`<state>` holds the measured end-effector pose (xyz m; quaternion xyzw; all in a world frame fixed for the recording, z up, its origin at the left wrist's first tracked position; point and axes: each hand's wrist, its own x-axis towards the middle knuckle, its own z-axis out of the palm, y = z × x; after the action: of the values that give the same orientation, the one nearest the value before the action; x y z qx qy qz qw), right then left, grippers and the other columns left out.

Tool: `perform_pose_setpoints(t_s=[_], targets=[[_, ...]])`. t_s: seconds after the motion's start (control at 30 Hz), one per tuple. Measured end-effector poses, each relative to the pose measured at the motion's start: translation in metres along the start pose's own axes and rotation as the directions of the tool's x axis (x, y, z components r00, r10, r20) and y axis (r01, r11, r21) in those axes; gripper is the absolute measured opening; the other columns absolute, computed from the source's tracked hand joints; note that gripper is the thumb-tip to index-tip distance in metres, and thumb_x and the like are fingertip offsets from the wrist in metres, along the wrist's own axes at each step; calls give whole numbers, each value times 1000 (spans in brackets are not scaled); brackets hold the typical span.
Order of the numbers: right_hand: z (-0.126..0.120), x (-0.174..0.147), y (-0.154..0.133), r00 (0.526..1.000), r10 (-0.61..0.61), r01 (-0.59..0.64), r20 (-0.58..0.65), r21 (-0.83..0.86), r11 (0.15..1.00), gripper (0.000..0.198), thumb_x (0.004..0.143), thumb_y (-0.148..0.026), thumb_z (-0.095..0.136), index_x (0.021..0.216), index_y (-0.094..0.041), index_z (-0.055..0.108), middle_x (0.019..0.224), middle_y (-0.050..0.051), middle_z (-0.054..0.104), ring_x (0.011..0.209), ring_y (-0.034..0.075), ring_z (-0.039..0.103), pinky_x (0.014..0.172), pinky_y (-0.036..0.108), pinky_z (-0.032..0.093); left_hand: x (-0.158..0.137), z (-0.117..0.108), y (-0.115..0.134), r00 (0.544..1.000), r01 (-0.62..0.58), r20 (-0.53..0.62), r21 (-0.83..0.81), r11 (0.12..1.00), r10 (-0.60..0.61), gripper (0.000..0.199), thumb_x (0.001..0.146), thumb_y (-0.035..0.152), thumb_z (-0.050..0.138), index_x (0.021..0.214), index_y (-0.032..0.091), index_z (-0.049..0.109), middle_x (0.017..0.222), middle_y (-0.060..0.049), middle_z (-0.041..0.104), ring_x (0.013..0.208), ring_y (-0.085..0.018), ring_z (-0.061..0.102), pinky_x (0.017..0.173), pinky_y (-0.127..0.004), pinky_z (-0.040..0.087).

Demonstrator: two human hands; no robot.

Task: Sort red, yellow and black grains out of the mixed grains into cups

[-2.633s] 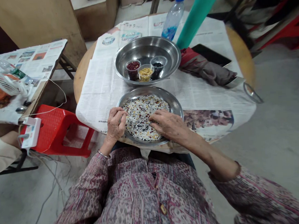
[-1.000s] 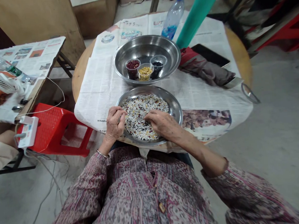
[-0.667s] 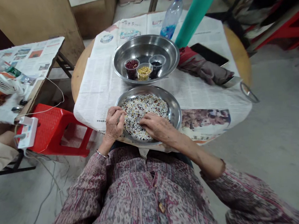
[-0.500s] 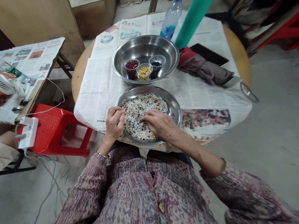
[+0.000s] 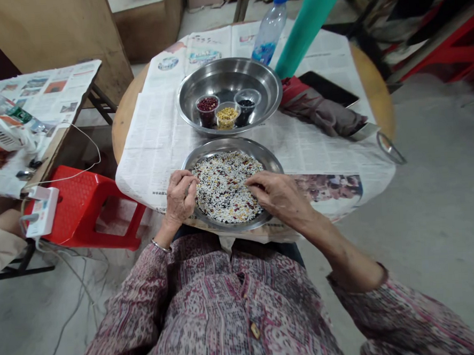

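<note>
Now your right hand [image 5: 278,193] is over the right side of the round metal dish [image 5: 273,160], with the thumb and fingers drawn close together. I cannot tell if a bean is pinched between them. Your left hand [image 5: 181,197] is curled by the left rim, and I cannot tell if it holds anything. Between your hands lies the mix of grains [image 5: 229,186], white and black with some red and yellow bits, spread over the bottom of the dish. Just past the dish sits a bigger metal bowl [image 5: 230,73]. Three clear cups stand in it: the cup of dark red beans [image 5: 207,105] on the left, the cup of yellow bits [image 5: 227,115] in the middle and nearest you, and the cup of black bits [image 5: 247,106] on the right. Behind the bowl are a bottle with a blue cap [image 5: 270,33] and a tall green thing [image 5: 308,28] that leans. To the right lies a grey and red bundle [image 5: 319,111]. Newspaper [image 5: 149,124] covers most of the round table [image 5: 378,91]. Off to your left is a red stool [image 5: 78,208].
</note>
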<state>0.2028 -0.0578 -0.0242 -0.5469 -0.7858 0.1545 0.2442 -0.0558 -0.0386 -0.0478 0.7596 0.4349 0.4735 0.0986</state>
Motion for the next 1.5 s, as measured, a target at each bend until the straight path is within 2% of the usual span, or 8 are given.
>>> perform_pose_setpoints(t_s=[0.23,0.33,0.5,0.77,0.93,1.1,1.33,1.5], targets=[[17,0,-22,983,-81,107,166,-154,982,19,93,-18,54,99,-20,72,99,9,72,100,23,65,87,35,52,0,-1,2,1000,11,7,28,1000,-11,18,99,17,50,88,19,64,95,-5,61,98,-19,58,93,-39,50],[20,4,-26,979,-102,124,179,-112,986,18,94,-17,55,99,-21,71,99,7,71,99,21,64,86,33,51,0,-1,1,1000,5,12,32,999,-6,19,100,17,49,88,20,64,95,-5,60,98,-19,58,93,-40,50],[27,16,-30,992,-94,104,81,-138,985,19,94,-18,54,105,-20,70,105,10,69,106,24,61,86,36,51,0,-1,0,1000,-10,7,15,1000,10,18,99,17,50,89,19,64,96,-5,59,98,-19,58,93,-39,50],[34,16,-41,946,-207,218,252,-20,976,21,96,-17,50,99,-19,71,98,9,69,98,21,63,85,34,51,-1,-1,2,1000,10,14,25,1000,-10,19,100,19,48,89,20,63,96,-5,59,99,-19,58,94,-40,50],[23,12,-26,991,-103,103,87,1,995,23,94,-16,50,102,-21,71,99,8,70,93,21,65,85,35,52,-1,-1,1,1000,0,13,18,1000,0,19,100,18,48,89,20,64,96,-5,60,99,-19,58,94,-40,50],[19,14,-16,999,-15,16,-41,15,1000,25,92,-16,50,103,-20,72,100,9,72,93,22,67,88,37,52,0,-1,2,1000,8,6,16,1000,-8,19,99,17,49,88,20,63,96,-5,60,98,-19,58,93,-40,50],[27,14,-33,992,-27,47,127,-151,987,24,93,-15,50,102,-19,71,102,10,71,98,23,65,83,34,51,0,-1,3,1000,1,6,17,1000,-1,18,99,17,50,88,18,64,95,-5,60,98,-19,58,94,-39,50],[28,11,-35,982,-68,93,179,-140,986,22,95,-16,49,99,-20,71,102,9,71,97,22,64,82,32,50,0,-1,2,1000,6,14,30,1000,-7,19,100,17,49,88,19,64,96,-5,60,99,-19,58,93,-39,50]])
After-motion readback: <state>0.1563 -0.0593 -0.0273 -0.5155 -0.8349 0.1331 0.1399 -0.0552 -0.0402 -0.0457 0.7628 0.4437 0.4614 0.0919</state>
